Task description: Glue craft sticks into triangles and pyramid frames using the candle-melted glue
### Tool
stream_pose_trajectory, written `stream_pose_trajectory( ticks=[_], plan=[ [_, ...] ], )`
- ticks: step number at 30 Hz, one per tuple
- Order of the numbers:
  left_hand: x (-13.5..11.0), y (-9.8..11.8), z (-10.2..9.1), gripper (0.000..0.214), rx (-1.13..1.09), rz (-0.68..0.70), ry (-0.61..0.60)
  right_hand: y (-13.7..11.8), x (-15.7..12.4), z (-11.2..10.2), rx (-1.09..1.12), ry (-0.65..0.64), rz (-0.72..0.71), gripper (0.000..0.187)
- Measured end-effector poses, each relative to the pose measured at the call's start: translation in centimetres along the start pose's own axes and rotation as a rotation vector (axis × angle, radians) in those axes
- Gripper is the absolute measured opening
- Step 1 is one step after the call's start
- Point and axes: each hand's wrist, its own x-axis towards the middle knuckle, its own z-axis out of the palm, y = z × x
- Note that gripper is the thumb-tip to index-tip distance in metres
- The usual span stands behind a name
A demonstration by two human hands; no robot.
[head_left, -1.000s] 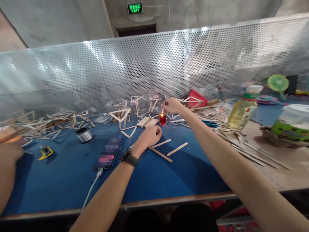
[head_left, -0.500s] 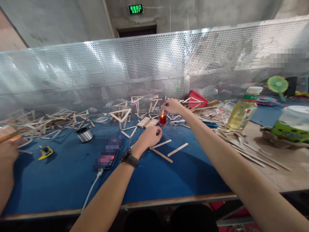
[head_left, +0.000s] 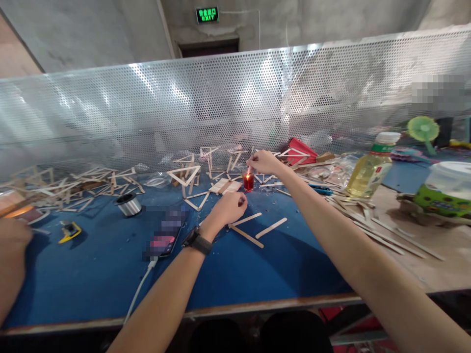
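Observation:
A small red glass candle burns in the middle of the blue table. Directly over its flame, my right hand pinches a short pale stick, its lower tip at the flame. My left hand, with a dark watch on the wrist, is closed just in front of the candle. Its fingers curl together, and whatever they hold is too small and dark to name. Behind it lies a flat panel of craft sticks. Several loose craft sticks rest on the table to its right.
A phone with a charging cable lies left, near a solder spool and a yellow-black tool. Stick frames line the back by the perforated metal screen. A bottle stands right. Another person's hand is far left.
Both my hands hold nearly the same place, the right still over the flame. At the far left, the other person's hand has shifted slightly to the right.

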Motion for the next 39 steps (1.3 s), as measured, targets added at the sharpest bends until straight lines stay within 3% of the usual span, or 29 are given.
stream_pose_trajectory(
  ticks=[39],
  plan=[
    [-0.1,-0.1,0.0,0.018,0.026,-0.005,-0.003,-1.2,-0.7,-0.5,-0.026,0.006,0.01,0.036]
  ],
)
